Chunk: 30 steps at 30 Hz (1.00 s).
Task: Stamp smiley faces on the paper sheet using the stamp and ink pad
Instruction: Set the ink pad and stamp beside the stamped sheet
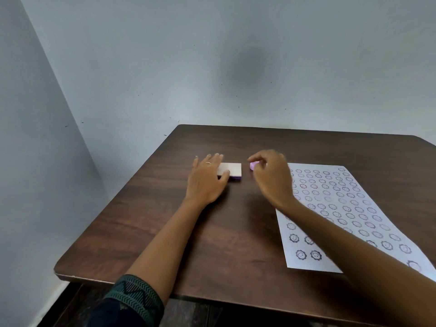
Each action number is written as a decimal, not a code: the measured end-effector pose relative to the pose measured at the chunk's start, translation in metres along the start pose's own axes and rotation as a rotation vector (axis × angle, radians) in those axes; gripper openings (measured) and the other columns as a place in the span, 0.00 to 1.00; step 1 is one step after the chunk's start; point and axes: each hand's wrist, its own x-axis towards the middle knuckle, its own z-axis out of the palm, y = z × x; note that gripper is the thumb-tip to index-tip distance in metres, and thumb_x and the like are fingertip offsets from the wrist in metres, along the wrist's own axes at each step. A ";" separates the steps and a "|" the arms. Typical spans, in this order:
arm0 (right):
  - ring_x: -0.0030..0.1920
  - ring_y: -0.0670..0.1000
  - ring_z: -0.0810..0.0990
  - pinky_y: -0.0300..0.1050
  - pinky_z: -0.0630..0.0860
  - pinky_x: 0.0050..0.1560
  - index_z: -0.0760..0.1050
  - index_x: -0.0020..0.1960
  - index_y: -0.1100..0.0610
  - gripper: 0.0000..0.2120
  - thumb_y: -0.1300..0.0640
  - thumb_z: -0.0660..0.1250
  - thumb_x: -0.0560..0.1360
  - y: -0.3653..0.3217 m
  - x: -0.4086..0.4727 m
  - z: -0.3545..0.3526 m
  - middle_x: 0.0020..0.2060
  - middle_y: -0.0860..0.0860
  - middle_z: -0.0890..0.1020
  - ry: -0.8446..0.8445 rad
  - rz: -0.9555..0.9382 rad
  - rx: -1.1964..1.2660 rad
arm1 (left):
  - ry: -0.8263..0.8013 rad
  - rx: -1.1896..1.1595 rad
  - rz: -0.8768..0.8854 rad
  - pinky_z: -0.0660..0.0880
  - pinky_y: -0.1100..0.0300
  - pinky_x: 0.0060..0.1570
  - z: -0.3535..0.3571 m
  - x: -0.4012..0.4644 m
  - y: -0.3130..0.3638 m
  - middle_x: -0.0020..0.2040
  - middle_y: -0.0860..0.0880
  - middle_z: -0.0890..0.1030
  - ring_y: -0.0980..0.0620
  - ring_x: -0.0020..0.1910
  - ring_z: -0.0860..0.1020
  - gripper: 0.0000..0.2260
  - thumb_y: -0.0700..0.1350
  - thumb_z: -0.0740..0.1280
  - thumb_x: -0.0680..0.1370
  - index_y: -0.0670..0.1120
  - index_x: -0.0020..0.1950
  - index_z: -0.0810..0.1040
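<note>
A white paper sheet (349, 208) lies on the right half of the dark wooden table (165, 232), covered with rows of dark smiley flower stamps. The ink pad (232, 171), a flat pale box with a purple base, sits left of the sheet with its lid closed. My left hand (206, 180) rests flat on the pad's left part, thumb on its lid. My right hand (271, 175) hovers between pad and sheet, fingers curled around a small pink stamp (253, 165). My right forearm hides part of the sheet.
The table stands in a room corner against pale blue-grey walls (212, 67). Its left edge (113, 204) and near edge (188, 296) drop to a dark floor. Bare wood lies between the near edge and my hands.
</note>
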 end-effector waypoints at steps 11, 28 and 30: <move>0.75 0.59 0.55 0.58 0.53 0.73 0.55 0.74 0.54 0.28 0.41 0.46 0.78 0.091 0.018 -0.029 0.75 0.55 0.58 -0.530 0.057 -0.674 | -0.248 0.150 0.086 0.43 0.51 0.75 0.007 0.002 0.001 0.78 0.52 0.56 0.52 0.77 0.50 0.31 0.62 0.55 0.77 0.49 0.77 0.55; 0.73 0.57 0.59 0.56 0.56 0.72 0.63 0.70 0.57 0.26 0.43 0.50 0.78 0.085 0.014 -0.029 0.73 0.57 0.63 -0.427 0.039 -0.564 | -0.169 0.166 0.127 0.42 0.50 0.74 0.008 0.001 0.003 0.78 0.52 0.55 0.50 0.77 0.49 0.32 0.63 0.57 0.76 0.51 0.76 0.56; 0.71 0.58 0.64 0.55 0.60 0.70 0.67 0.67 0.59 0.23 0.46 0.52 0.79 0.081 0.011 -0.033 0.70 0.59 0.68 -0.390 0.033 -0.514 | -0.130 0.171 0.143 0.43 0.51 0.75 0.008 -0.002 0.006 0.77 0.52 0.57 0.51 0.77 0.51 0.32 0.62 0.58 0.76 0.50 0.76 0.57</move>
